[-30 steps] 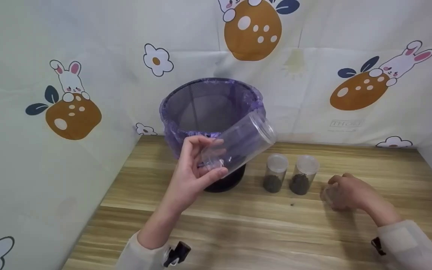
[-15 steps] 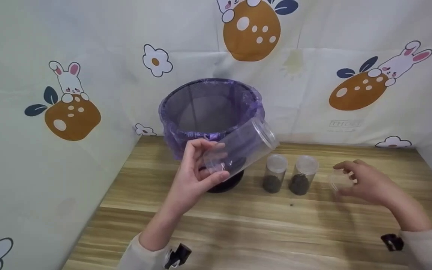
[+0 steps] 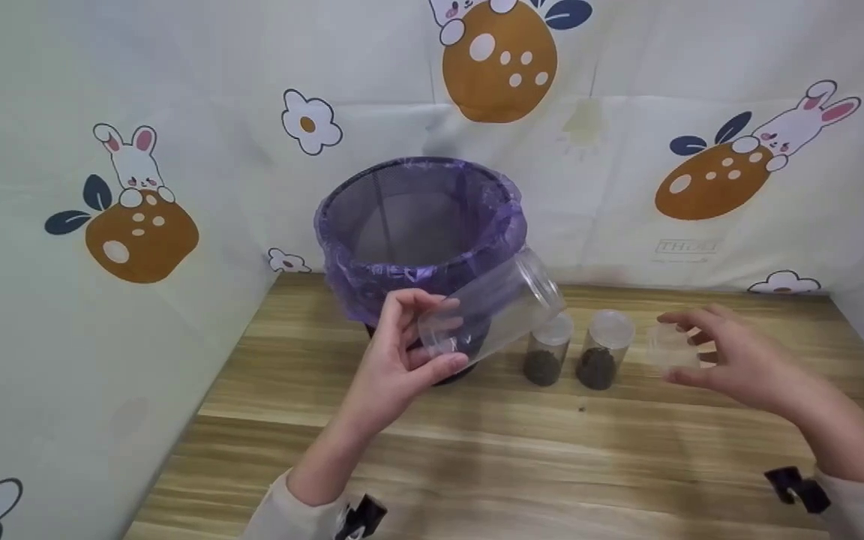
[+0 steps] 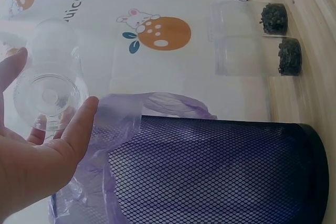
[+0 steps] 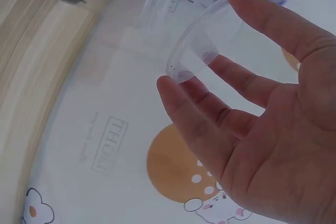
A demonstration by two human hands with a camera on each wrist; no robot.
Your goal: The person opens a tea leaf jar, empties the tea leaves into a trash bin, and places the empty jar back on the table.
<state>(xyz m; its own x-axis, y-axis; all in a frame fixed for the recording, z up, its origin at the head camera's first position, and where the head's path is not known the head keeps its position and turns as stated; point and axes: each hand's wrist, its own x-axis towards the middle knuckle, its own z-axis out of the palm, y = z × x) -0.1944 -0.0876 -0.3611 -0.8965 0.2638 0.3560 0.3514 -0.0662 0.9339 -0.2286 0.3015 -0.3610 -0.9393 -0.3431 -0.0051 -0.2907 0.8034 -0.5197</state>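
Note:
My left hand (image 3: 391,375) grips a clear plastic jar (image 3: 496,311) near its base. The jar is tilted, its uncapped mouth pointing up and to the right, and it looks empty. In the left wrist view the round base of the jar (image 4: 50,95) faces the camera between thumb and fingers. At the right, my right hand (image 3: 747,360) holds a clear plastic lid (image 3: 673,350) by its edge. The right wrist view shows the lid (image 5: 191,43) between thumb and fingertips, apart from the jar.
Behind the left hand stands a black mesh bin (image 4: 220,171) with a purple liner (image 3: 357,289). Two lidded clear jars (image 3: 543,366), partly filled with dark crumbly bits, stand between the hands on the wooden table (image 3: 522,465). A printed cloth (image 3: 612,225) hangs behind.
My right hand has drawn back and turned, bringing the lid up from near the tabletop and then slightly left. My left hand has shifted the jar a little right and down.

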